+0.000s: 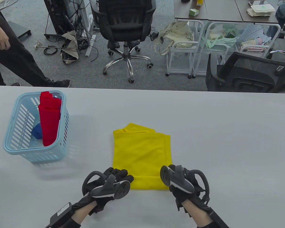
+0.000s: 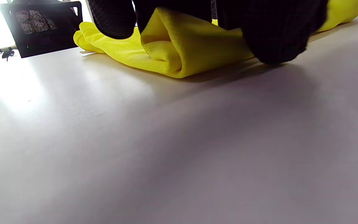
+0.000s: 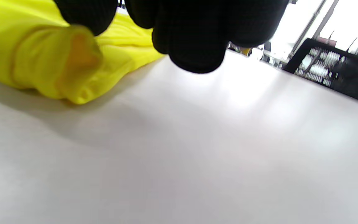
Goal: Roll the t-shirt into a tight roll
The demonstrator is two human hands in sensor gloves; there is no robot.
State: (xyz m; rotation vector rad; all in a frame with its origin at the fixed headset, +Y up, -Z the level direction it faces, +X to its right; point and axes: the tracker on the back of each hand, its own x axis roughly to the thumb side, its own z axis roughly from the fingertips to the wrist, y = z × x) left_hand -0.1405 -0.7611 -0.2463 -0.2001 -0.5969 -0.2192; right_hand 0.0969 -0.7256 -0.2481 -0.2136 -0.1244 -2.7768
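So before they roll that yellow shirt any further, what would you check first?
1. Left hand holds the near-left end of the yellow t-shirt: ok; the left wrist view shows fingers on the fold.
2. Right hand holds the near-right end: ok.
3. First fold started along the near edge: ok.
4. Fold even across its width: ok, it looks straight from above.
5. Roll tight: cannot tell; the left end looks loose.
6. Table ahead of the shirt free: ok; the blue basket stands off to the left.
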